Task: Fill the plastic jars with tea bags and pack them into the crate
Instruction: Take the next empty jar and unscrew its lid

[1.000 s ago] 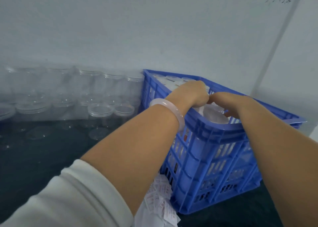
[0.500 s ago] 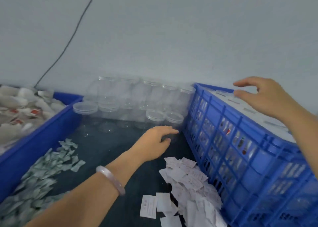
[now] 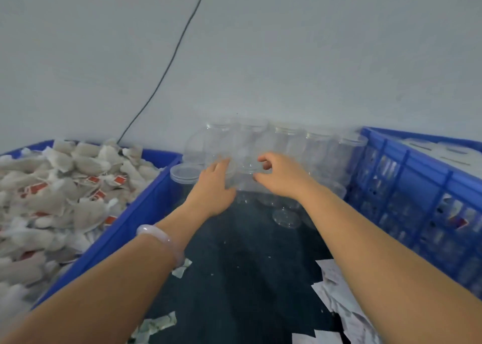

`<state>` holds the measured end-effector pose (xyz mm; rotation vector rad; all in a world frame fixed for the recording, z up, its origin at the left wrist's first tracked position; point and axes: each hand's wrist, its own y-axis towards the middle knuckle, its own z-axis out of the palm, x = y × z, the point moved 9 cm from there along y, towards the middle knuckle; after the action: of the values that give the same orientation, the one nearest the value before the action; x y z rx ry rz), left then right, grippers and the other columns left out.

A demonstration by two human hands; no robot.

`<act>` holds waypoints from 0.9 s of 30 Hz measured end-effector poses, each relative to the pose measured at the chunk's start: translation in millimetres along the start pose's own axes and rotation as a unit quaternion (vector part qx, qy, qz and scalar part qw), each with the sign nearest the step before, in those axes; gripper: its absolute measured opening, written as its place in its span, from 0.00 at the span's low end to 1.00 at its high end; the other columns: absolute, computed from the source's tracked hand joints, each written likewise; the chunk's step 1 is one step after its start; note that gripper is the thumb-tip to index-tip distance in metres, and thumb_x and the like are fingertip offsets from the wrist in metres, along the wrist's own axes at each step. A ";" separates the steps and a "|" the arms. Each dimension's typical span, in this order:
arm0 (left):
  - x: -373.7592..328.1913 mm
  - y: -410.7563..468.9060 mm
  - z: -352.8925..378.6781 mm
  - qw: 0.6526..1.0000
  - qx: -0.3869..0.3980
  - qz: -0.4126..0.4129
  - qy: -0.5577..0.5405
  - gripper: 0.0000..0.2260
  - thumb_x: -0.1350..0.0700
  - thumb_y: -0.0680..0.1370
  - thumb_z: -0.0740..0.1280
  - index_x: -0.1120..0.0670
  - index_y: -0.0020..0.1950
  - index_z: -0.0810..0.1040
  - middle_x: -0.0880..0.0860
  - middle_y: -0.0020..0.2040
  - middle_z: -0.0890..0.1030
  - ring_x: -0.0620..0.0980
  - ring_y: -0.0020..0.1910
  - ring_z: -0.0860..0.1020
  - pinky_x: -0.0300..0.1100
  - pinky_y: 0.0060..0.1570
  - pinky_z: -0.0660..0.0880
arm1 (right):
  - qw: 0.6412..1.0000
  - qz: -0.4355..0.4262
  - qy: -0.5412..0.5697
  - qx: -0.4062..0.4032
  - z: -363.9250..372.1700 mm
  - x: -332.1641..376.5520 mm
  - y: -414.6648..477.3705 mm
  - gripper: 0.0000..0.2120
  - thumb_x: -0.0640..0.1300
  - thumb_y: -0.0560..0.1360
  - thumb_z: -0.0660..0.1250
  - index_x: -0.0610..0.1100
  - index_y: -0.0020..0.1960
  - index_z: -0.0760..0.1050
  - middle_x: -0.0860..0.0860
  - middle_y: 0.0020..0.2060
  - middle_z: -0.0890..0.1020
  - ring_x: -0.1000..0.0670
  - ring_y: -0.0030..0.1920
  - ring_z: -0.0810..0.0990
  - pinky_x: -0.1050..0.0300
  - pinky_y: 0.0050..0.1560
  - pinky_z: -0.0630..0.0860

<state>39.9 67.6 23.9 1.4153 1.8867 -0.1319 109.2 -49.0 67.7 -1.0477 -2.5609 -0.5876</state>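
A dark surface carries a blue crate. Just left of the crate, clear jars stand in rows, and farther left sits a blue bin. White paper slips lie at the crate's foot, with crumpled wrappers well left of it.

A small packing workroom. Left of the fingers stands a blue plastic bin heaped with white tea bags. At them are rows of clear plastic jars, and to their right a blue slatted plastic crate, on a dark tabletop.
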 end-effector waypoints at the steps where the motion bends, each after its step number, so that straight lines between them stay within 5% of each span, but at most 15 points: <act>1: 5.9 11.3 -7.5 0.999 -0.024 -0.028 -0.031 0.31 0.59 0.77 0.65 0.55 0.77 0.55 0.57 0.74 0.63 0.57 0.72 0.63 0.50 0.71 0.61 | 1.000 0.014 0.023 -0.003 6.8 -1.3 11.0 0.26 0.49 0.77 0.67 0.43 0.72 0.66 0.46 0.67 0.73 0.45 0.65 0.73 0.58 0.59 0.67; 8: 42.8 82.9 -18.0 0.970 -0.117 -0.150 -0.151 0.28 0.56 0.77 0.64 0.60 0.74 0.58 0.59 0.71 0.66 0.60 0.68 0.67 0.52 0.67 0.66 | 0.989 0.046 0.140 -0.030 56.4 -10.8 75.1 0.30 0.49 0.80 0.63 0.40 0.76 0.55 0.42 0.74 0.65 0.42 0.72 0.67 0.51 0.68 0.64; 13: 71.4 109.6 -3.0 0.950 -0.125 -0.177 -0.223 0.26 0.55 0.79 0.62 0.58 0.74 0.56 0.56 0.67 0.69 0.53 0.59 0.69 0.40 0.50 0.60 | 0.978 0.033 0.203 -0.043 79.1 -13.5 100.6 0.30 0.45 0.79 0.62 0.43 0.77 0.53 0.45 0.75 0.63 0.44 0.72 0.66 0.55 0.65 0.64; 16: 85.4 116.3 -8.5 0.942 -0.156 -0.188 -0.232 0.29 0.44 0.80 0.59 0.57 0.76 0.57 0.58 0.73 0.63 0.58 0.69 0.65 0.47 0.61 0.63 | 0.968 0.030 0.247 -0.032 91.0 -13.4 109.9 0.35 0.44 0.77 0.66 0.44 0.78 0.51 0.46 0.75 0.62 0.44 0.73 0.65 0.57 0.63 0.63; 18: 91.0 118.5 -12.8 0.948 -0.157 -0.192 -0.201 0.30 0.36 0.79 0.52 0.57 0.73 0.65 0.59 0.71 0.66 0.56 0.64 0.68 0.49 0.61 0.63 | 0.960 0.031 0.276 -0.039 93.3 -11.9 112.2 0.38 0.44 0.76 0.68 0.44 0.78 0.50 0.45 0.75 0.62 0.45 0.73 0.64 0.55 0.66 0.64; 23: 83.1 99.1 -25.8 0.908 -0.237 -0.151 -0.309 0.26 0.34 0.79 0.50 0.54 0.62 0.66 0.50 0.53 0.76 0.43 0.48 0.73 0.36 0.42 0.66 | 0.945 0.015 0.316 -0.081 82.2 -1.6 99.4 0.40 0.52 0.71 0.74 0.44 0.75 0.57 0.47 0.65 0.70 0.52 0.56 0.73 0.61 0.53 0.70; 27: 56.6 67.4 -30.6 0.900 -0.239 -0.141 -0.336 0.31 0.33 0.78 0.45 0.54 0.64 0.72 0.53 0.55 0.79 0.50 0.54 0.77 0.46 0.55 0.73 | 0.934 -0.004 0.345 -0.089 69.5 4.9 60.0 0.41 0.56 0.66 0.77 0.48 0.72 0.61 0.52 0.58 0.68 0.58 0.50 0.73 0.67 0.48 0.72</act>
<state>76.8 152.6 33.7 0.6352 1.3911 -0.2426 140.0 26.2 24.7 -0.7060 -1.9163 -0.9979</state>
